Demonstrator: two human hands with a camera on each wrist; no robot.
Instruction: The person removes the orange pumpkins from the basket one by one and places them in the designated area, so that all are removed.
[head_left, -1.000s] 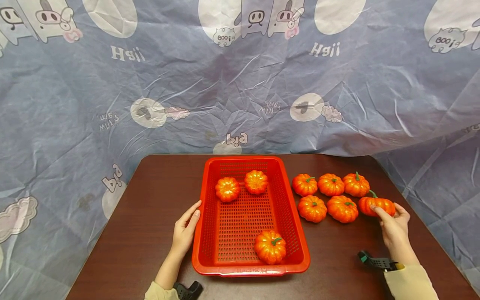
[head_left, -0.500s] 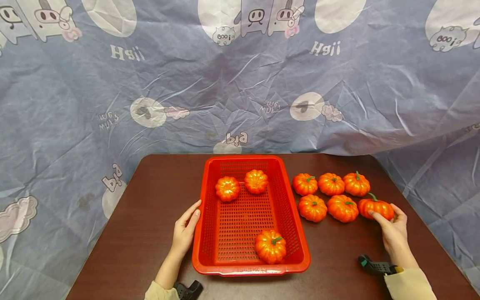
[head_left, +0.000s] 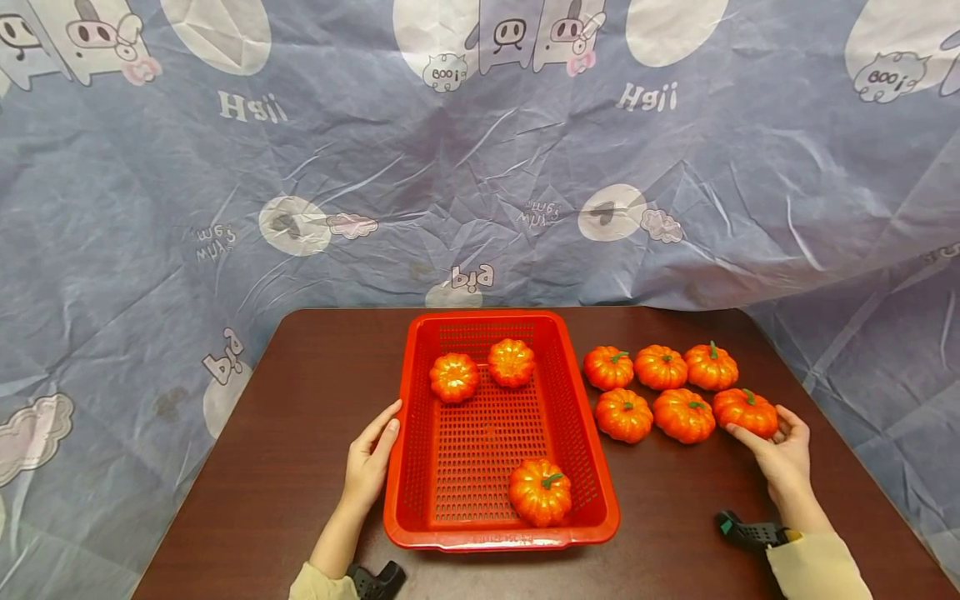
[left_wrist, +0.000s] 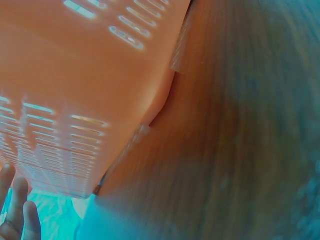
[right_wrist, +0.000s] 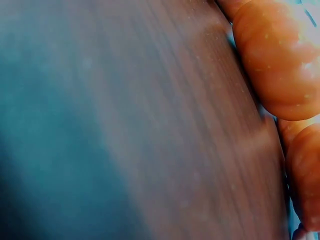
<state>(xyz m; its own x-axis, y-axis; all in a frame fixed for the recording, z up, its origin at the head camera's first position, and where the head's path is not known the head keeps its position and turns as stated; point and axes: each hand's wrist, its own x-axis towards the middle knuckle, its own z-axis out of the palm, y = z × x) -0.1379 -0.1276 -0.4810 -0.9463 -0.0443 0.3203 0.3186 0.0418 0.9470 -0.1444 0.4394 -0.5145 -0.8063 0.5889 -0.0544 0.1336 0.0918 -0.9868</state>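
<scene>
A red plastic basket [head_left: 491,540] stands on the table, with three small orange pumpkins inside. Two of these lie near its far end with no stem showing; the near pumpkin [head_left: 540,493] has its green stem up. My left hand [head_left: 369,462] rests against the basket's left rim, fingers straight; in the left wrist view its fingertips [left_wrist: 20,192] show beside the slotted wall. At the right end of the front row, my right hand [head_left: 783,450] holds a small pumpkin [head_left: 745,412] between thumb and fingers, stem upward.
Right of the basket, several more pumpkins form two rows: a back row with a middle pumpkin [head_left: 661,367], and a front row with a pumpkin [head_left: 684,415] beside the held one. The brown table [head_left: 307,375] ends at a printed blue cloth [head_left: 450,167] behind.
My right hand has shifted slightly left and lowered the pumpkin, turning it from tilted to more upright beside its neighbour. The left hand and basket have stayed put.
</scene>
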